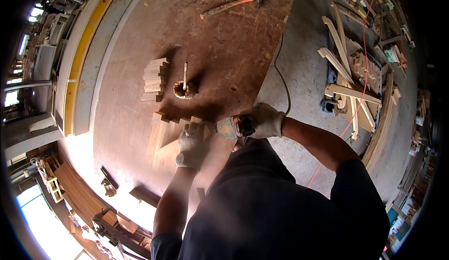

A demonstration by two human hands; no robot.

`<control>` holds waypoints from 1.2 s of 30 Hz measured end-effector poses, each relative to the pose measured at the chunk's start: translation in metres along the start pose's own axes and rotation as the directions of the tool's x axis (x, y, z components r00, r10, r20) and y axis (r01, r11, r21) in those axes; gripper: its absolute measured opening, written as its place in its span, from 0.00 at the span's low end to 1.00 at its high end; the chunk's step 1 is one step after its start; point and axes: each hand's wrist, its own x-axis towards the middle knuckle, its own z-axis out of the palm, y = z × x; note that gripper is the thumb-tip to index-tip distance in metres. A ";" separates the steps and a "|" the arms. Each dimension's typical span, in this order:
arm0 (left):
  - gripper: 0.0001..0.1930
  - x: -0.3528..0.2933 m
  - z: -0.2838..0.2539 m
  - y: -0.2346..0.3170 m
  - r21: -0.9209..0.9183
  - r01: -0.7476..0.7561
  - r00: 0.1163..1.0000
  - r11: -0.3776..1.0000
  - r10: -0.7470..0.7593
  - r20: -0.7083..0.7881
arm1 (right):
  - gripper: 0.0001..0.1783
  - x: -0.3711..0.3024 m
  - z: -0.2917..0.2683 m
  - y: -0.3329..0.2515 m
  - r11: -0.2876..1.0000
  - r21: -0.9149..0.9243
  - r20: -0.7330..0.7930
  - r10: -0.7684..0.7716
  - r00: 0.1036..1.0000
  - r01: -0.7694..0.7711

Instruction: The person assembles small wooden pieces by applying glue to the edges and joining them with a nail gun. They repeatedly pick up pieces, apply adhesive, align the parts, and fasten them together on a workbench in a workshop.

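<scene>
My left hand [191, 145], in a pale work glove, closes over the end of one of several light wooden pieces [167, 136] lying side by side on the brown workbench [210, 40]. Just to its right, my gloved right hand [267, 122] grips a corded power tool [229, 126] with a greyish front and a dark round part. The tool points left toward the wood beside my left fingers. Its exact kind and working tip are hard to make out. Beyond my hands stands a row of stacked wooden blocks [154, 80], with a round brown pot [185, 91] holding a pale stick [185, 73].
A hammer [229, 7] with an orange handle lies at the bench's far end. The tool's dark cord [279, 68] drops over the right bench edge. Timber lengths [346, 82] and an orange cord [364, 82] lie on the right. A yellow beam [89, 40] borders the left.
</scene>
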 end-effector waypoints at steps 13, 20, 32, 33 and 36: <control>0.21 -0.002 0.005 -0.007 -0.003 -0.021 1.000 1.000 0.021 -0.016 | 0.23 0.002 -0.003 -0.006 0.995 -0.072 -0.022 -0.067 0.997 0.066; 0.20 -0.003 0.006 -0.007 0.005 -0.020 0.999 1.000 0.020 -0.026 | 0.25 0.003 -0.001 -0.005 0.997 -0.057 -0.020 -0.060 0.998 0.059; 0.21 -0.004 0.013 -0.014 0.042 -0.004 1.000 0.999 0.004 -0.003 | 0.22 0.002 -0.005 -0.009 1.000 -0.008 -0.010 -0.004 1.000 0.004; 0.21 -0.004 0.012 -0.014 0.042 -0.005 1.000 0.999 0.006 -0.009 | 0.21 0.002 -0.006 -0.009 1.000 0.012 -0.019 -0.012 1.000 0.013; 0.20 -0.003 0.010 -0.013 0.009 -0.011 1.000 1.000 0.012 -0.009 | 0.20 -0.002 -0.009 -0.009 0.998 0.052 -0.053 -0.028 0.998 0.031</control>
